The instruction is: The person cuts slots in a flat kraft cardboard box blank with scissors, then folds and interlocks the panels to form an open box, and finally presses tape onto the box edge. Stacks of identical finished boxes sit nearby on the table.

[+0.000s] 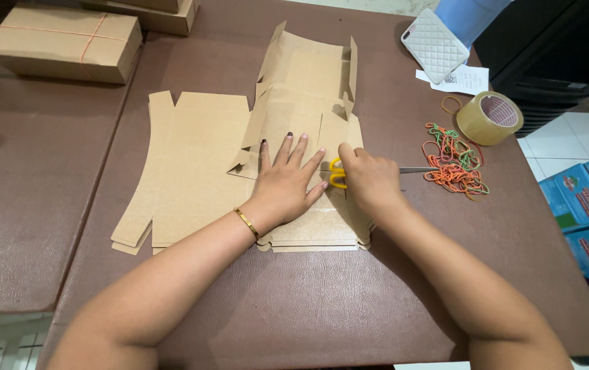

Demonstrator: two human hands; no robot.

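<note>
Left hand point(285, 186): flat, fingers spread, pressing the folded cardboard blank point(304, 130) to the table point(322, 301); right hand point(371, 179): grip closed on yellow-handled scissors point(349, 173); scissors lie on the blank's right edge, long axis crosswise, blades pointing right toward the rubber bands point(453, 163); risk: left fingertips sit just beside the handles, so a slip could nick them or shift the blank.

Head camera looks steeply down, near the table point(322, 308).

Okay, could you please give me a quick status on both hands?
Left hand flat on cardboard blank. Right hand gripping yellow-handled scissors, blades pointing right. Rubber bands, tape roll nearby, not obstructing.
</note>
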